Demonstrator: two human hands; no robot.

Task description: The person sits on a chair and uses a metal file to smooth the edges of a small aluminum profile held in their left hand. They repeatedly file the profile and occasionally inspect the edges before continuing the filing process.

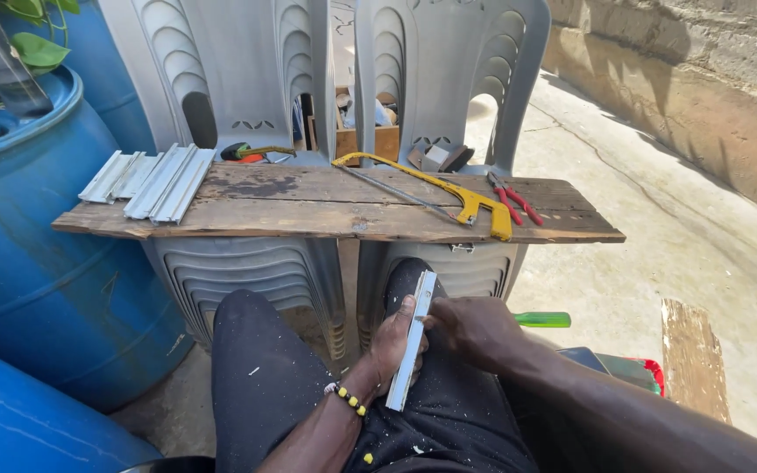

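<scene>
A short length of pale aluminium profile [413, 342] is held over the lap, lying along the right thigh with its far end toward the knee and its near end toward the waist. The left hand [393, 342] is closed about the strip from the left side near its middle, the fingers curled round its edge; the right hand [475, 328] is closed on it from the right, thumb and fingertips pinching the upper half. The green handle [542, 320] showing past the right hand may belong to a tool lying beyond it or one held in it; which cannot be told. The strip is judged to be light and stiff, thin-walled, so that it would twist or dent if squeezed hard across its open channel, and its sawn ends are likely to be sharp. Its smooth painted faces are judged to be somewhat slippery, so a hold on the ribs and edges near the middle, as now taken, is thought surest, with the ends left alone. On the plank tabletop [308, 219] laid across two grey plastic chairs [247, 271], more profile pieces [155, 180] are stacked at the left end, a yellow hacksaw [435, 193] lies toward the right, and red-handled pliers [512, 201] lie just beside its handle. Blue drums [37, 263] stand to the left.
</scene>
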